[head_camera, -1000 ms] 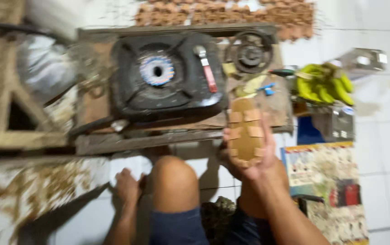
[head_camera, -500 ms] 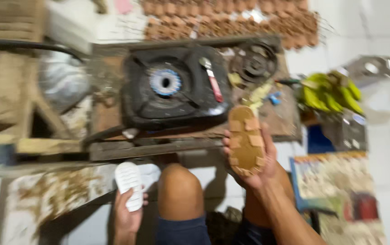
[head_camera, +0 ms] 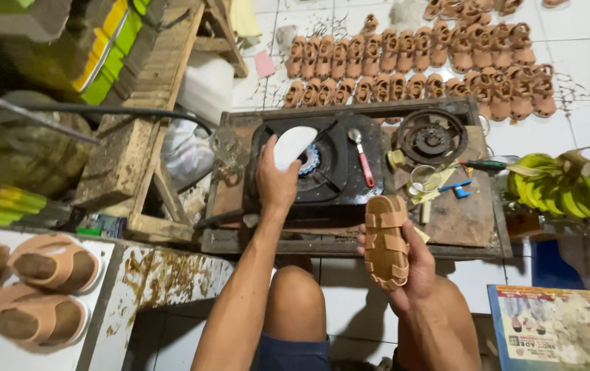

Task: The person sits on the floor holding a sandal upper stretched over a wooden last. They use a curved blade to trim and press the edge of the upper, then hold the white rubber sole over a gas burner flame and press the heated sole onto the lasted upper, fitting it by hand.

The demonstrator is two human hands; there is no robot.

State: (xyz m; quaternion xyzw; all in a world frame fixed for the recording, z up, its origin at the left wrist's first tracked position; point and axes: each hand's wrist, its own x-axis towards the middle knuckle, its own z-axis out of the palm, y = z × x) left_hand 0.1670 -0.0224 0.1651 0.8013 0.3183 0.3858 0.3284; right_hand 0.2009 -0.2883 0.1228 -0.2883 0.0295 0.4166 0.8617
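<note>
Holding a white sole (head_camera: 293,145) over the lit burner of the black stove (head_camera: 322,165) at centre frame, left hand (head_camera: 275,184) pinches its lower end. Right hand (head_camera: 405,264), lower centre-right, is wrapped around a tan sandal (head_camera: 385,239), strap side up, just below the stove tray. Step in hand looks like warming the sole. Joining it to the sandal would call for lining up toe and heel squarely. Rows of finished sandals (head_camera: 432,75) lie on the floor above.
</note>
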